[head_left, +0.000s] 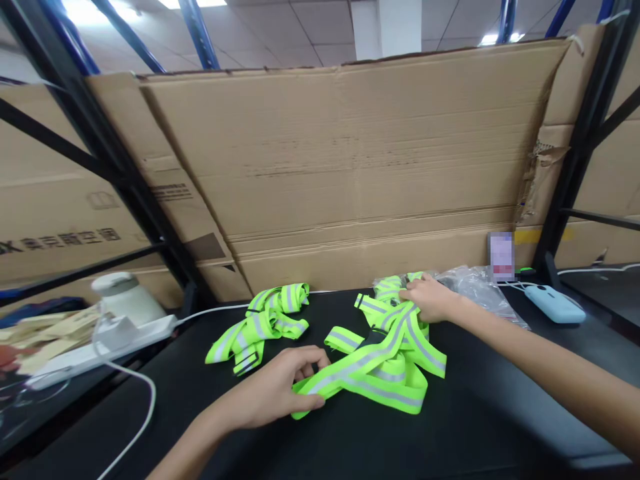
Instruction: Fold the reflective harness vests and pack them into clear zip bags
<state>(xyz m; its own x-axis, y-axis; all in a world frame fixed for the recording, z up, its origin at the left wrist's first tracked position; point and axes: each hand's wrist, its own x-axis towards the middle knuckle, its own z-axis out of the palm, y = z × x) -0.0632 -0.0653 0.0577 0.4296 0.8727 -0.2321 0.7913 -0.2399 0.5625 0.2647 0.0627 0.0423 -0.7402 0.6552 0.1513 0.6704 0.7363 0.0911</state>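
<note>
A tangle of neon-yellow reflective straps [380, 360] with silver stripes and black buckles lies on the black table in front of me. My left hand [280, 387] holds a looped end of these straps at the near left, thumb on top and fingers curled. At the far side of the same tangle, my right hand [427, 298] has its fingers closed on the straps, its fingertips partly hidden among them. Left of the tangle rests a second, separate bundle of reflective straps [260, 327], with a black buckle at its near end. Neither hand touches that bundle.
Clear plastic bags [475, 290] lie behind my right forearm, near a light-blue power bank [555, 305] with a white cable. A white power strip [110, 347] and a pale bottle [127, 297] stand at left. A cardboard panel [360, 153] walls off the back.
</note>
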